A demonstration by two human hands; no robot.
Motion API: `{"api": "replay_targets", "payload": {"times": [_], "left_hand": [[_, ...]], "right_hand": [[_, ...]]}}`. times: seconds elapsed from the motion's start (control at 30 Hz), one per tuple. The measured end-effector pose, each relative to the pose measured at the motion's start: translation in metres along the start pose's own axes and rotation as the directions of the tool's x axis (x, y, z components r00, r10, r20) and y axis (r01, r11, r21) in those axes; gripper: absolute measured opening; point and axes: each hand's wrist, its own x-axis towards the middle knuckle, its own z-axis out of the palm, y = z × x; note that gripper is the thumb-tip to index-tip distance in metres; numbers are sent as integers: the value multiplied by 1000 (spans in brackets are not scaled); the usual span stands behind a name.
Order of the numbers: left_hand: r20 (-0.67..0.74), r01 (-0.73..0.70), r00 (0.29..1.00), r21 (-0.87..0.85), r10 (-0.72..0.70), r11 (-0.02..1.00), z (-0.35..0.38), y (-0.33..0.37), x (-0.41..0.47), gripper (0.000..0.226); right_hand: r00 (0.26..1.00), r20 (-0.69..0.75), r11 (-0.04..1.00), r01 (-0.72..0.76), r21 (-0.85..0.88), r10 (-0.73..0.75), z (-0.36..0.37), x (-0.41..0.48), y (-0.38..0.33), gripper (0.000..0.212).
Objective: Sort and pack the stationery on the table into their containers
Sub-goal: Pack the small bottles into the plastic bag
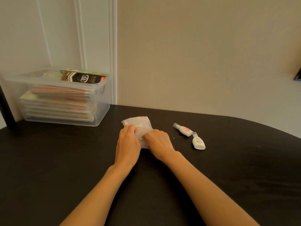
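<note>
At table centre, both hands are working on a small translucent pouch, which is lying flat on the dark table. The left hand and the right hand are curling their fingers over its near edge and seem to be pinching it (fingertips are hidden under the knuckles, so I'm not seeing whether the mouth is open). Pale pastel items are showing through the plastic, too blurred to name.

Key relation: two small bottles are lying on their sides just right of the right hand, so that hand is the nearer one. The pink-label bottle is pointing its clear cap far-left and its base near-right. The white bottle is pointing its cap away from the person, and that cap is sitting just beside the pink one's base. Judging by this, a sideways reach from the right hand is looking like the next call.

The clear bin is standing at the far left against the wall, well apart from the pouch, on the left hand's side. It is holding flat packs stacked nearly to the rim, with a 0.5 mm box lying across the top.
</note>
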Motion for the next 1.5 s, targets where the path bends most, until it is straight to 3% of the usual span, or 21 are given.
{"api": "replay_targets", "payload": {"times": [0.13,0.27,0.37,0.43,0.53,0.63,0.77,0.9,1.0,1.07,1.17,1.3,1.43,1.5], "left_hand": [[42,83,995,91,-88,992,0,-4,1,12],[40,108,992,152,-116,982,7,2,3,49],[-6,177,984,234,-180,956,13,5,8,63],[1,243,968,213,-249,946,15,5,13,65],[14,285,956,187,-293,940,16,3,21,51],[40,233,969,195,-245,953,15,1,24,39],[121,192,971,134,-209,972,11,-4,26,46],[62,200,976,95,-206,975,9,-3,24,48],[-51,310,950,101,-307,945,9,2,23,41],[-63,387,922,91,-383,918,9,1,26,32],[-39,381,924,171,-380,909,13,-2,31,22],[-47,310,951,178,-307,934,17,-4,33,17],[8,225,973,223,-233,948,18,-3,34,26],[68,172,978,265,-197,949,18,-3,33,30]], "right_hand": [[993,-115,964,9,266,22,6,-14,10,24],[886,-336,807,-68,587,319,9,-28,19,12],[872,-181,641,-179,746,454,14,-27,15,50],[913,0,620,-277,734,408,16,-24,11,56],[905,131,568,-362,739,405,19,-21,9,27],[893,131,498,-356,791,430,24,-18,14,19],[891,96,456,-317,832,445,27,-14,20,20],[927,36,547,-251,799,373,31,-15,17,22],[947,33,596,-229,769,321,29,-19,12,24],[956,23,616,-207,760,293,28,-21,11,34],[963,20,619,-187,763,267,27,-22,13,33],[962,21,564,-178,807,274,27,-18,15,29],[938,17,389,-160,907,347,23,-13,17,19],[926,7,351,-150,924,377,19,-8,20,24]]}}
